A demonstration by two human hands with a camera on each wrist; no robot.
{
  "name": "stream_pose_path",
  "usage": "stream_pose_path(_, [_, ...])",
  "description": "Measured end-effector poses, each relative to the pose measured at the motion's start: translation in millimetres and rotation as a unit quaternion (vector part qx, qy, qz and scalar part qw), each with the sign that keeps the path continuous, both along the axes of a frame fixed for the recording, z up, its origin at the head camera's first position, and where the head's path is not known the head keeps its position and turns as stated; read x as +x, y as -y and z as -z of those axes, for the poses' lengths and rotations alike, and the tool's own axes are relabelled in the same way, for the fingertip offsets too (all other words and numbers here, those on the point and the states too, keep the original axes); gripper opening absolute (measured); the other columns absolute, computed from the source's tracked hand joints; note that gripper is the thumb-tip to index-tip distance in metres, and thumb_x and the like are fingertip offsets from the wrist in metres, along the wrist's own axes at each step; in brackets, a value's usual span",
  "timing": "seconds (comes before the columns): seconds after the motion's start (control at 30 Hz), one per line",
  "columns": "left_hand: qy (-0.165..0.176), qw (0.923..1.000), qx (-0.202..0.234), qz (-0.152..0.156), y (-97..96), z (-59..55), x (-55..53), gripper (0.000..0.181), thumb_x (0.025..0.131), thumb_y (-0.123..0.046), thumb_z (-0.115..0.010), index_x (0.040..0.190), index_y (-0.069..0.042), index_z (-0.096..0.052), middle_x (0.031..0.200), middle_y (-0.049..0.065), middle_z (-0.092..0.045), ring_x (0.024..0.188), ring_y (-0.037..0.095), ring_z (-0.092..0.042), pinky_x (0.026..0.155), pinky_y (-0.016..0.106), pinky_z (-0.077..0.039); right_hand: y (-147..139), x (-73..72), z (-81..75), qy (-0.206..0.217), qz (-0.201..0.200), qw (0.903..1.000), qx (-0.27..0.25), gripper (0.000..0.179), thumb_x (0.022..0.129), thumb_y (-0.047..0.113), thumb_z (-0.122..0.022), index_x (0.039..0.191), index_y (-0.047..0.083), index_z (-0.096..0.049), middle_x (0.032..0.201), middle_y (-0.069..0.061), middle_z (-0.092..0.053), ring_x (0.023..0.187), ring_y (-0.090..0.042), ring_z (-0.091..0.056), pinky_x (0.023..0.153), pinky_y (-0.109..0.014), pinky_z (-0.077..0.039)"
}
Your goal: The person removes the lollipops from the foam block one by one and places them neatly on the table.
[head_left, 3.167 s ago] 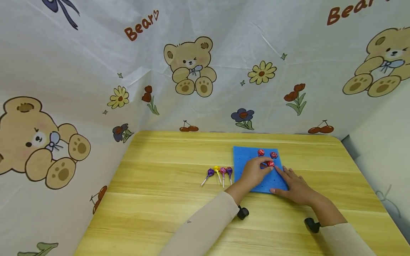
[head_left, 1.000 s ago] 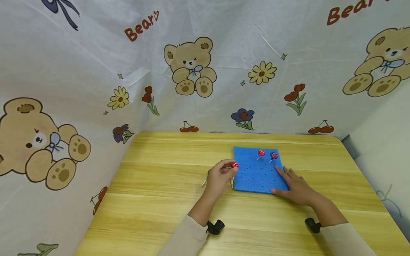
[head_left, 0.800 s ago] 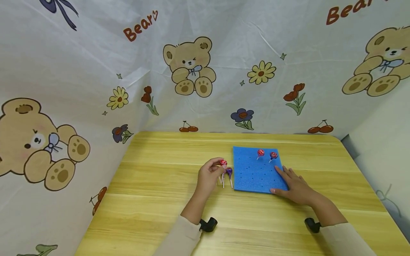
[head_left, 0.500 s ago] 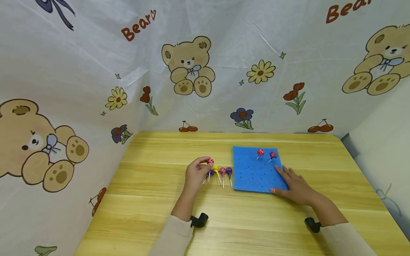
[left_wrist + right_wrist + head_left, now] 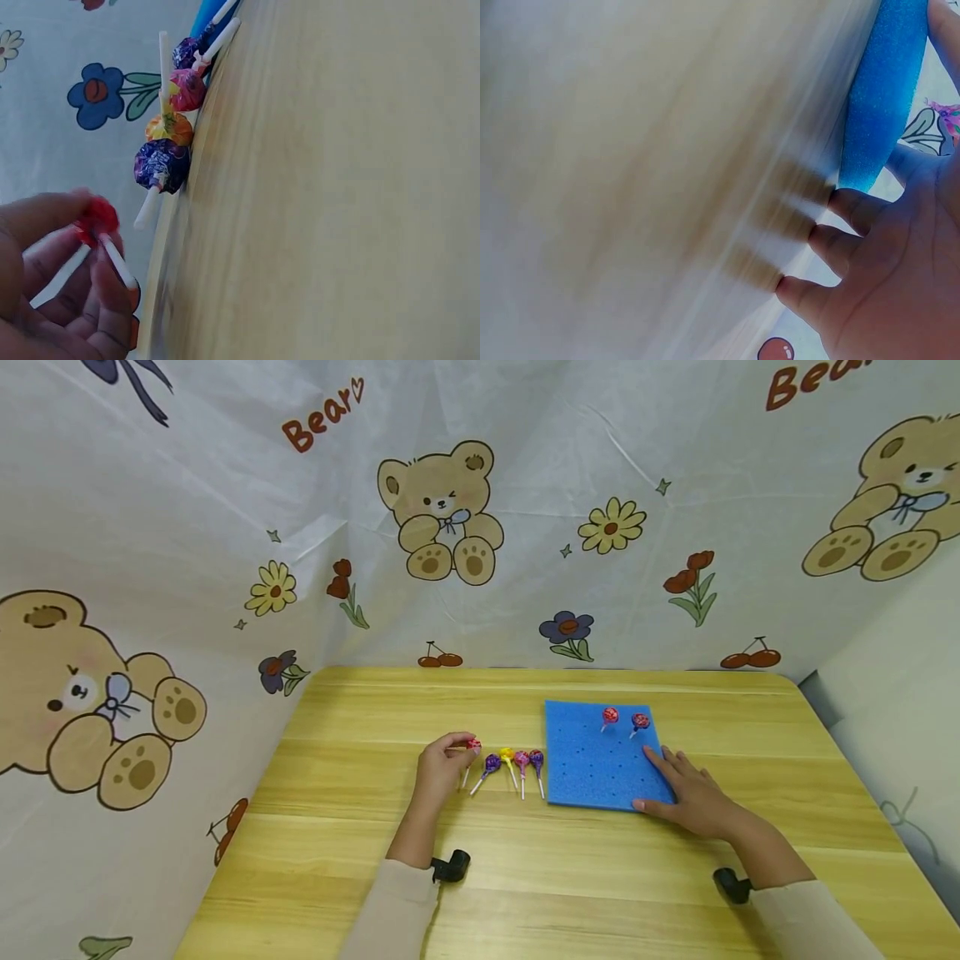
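Observation:
My left hand [image 5: 438, 772] pinches a red lollipop [image 5: 473, 744] by its wrapped head, just left of a row of lollipops on the table. In the left wrist view the red lollipop [image 5: 97, 219] sits between thumb and fingers, its white stick slanting down. The row holds a purple lollipop [image 5: 492, 763], a yellow lollipop [image 5: 507, 754], a pink lollipop [image 5: 522, 760] and another purple lollipop [image 5: 536, 759]. My right hand [image 5: 697, 797] rests with spread fingers on the right edge of the blue foam board [image 5: 592, 760]. A red lollipop [image 5: 611, 716] and a dark red-and-purple lollipop [image 5: 640, 722] stand in it.
Small holes dot the board. The wooden table [image 5: 360, 718] reaches a patterned cloth [image 5: 517, 527] at the back and left. A black wrist camera [image 5: 452, 866] is strapped to the left wrist, another wrist camera [image 5: 731, 886] to the right one.
My left hand has pulled the red lollipop out of the board and carried it left past the row, to the row's left end. The right hand stays on the board.

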State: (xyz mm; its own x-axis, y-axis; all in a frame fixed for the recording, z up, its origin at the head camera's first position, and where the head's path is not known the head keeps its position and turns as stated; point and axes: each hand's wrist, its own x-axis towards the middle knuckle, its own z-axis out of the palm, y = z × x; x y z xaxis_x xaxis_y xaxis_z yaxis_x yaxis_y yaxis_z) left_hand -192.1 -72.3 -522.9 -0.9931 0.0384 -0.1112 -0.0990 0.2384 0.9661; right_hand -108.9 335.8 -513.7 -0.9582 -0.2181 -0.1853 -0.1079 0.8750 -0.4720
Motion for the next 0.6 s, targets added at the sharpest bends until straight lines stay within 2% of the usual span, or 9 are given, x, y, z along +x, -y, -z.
stream_pose_path(0.23, [0.006,0.9989,-0.045,0.015,1.1,4.8,-2.6,0.026,0.089,-0.013,-0.076,0.114,-0.008,-0.074,0.105,0.009,-0.074,0.092,0.020,-0.071,0.078,0.033,-0.060,0.4,-0.3,-0.8,0.000,0.000,1.0000,-0.002,0.099,0.091,0.058,-0.067,0.163,0.014,-0.016,0.162,-0.037,-0.014,0.146,-0.064,-0.010,0.110,-0.082,-0.008])
stream_pose_path(0.47, [0.022,0.9965,-0.077,0.022,-0.1,8.4,-3.5,0.025,0.089,-0.010,-0.075,0.114,-0.009,-0.074,0.103,0.008,-0.075,0.091,0.019,-0.071,0.076,0.031,-0.060,0.3,-0.4,-0.3,0.004,0.003,1.0000,-0.003,0.099,0.091,0.058,-0.066,0.163,0.015,-0.015,0.162,-0.037,-0.014,0.147,-0.063,-0.010,0.111,-0.081,-0.008])
stream_pose_path(0.6, [0.013,0.9954,-0.092,0.024,-0.8,7.9,-3.1,0.023,0.087,-0.008,-0.076,0.110,-0.008,-0.075,0.102,0.010,-0.073,0.091,0.020,-0.070,0.076,0.032,-0.059,0.7,-0.6,-0.6,0.006,0.003,1.0000,-0.003,0.099,0.091,0.058,-0.066,0.163,0.014,-0.015,0.162,-0.037,-0.014,0.147,-0.063,-0.010,0.111,-0.081,-0.007])
